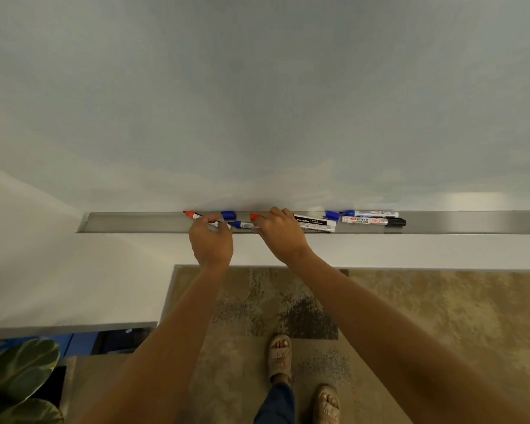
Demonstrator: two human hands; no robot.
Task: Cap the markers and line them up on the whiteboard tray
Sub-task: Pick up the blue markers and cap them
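A long metal whiteboard tray (135,223) runs under the whiteboard (257,102). My left hand (211,240) grips an uncapped red marker (193,215) whose tip points left. A loose blue cap (228,215) lies behind it. My right hand (280,232) rests on an uncapped blue marker (242,224) in the tray; a red cap (254,216) peeks out beside its fingers. To the right lie a black-labelled marker (314,222), a blue cap (332,215), a blue marker (371,213) and a black-capped marker (374,221).
White wall runs below the tray. A patterned carpet (410,316) covers the floor, where my sandalled feet (280,356) stand. Plant leaves (19,368) sit at the lower left corner.
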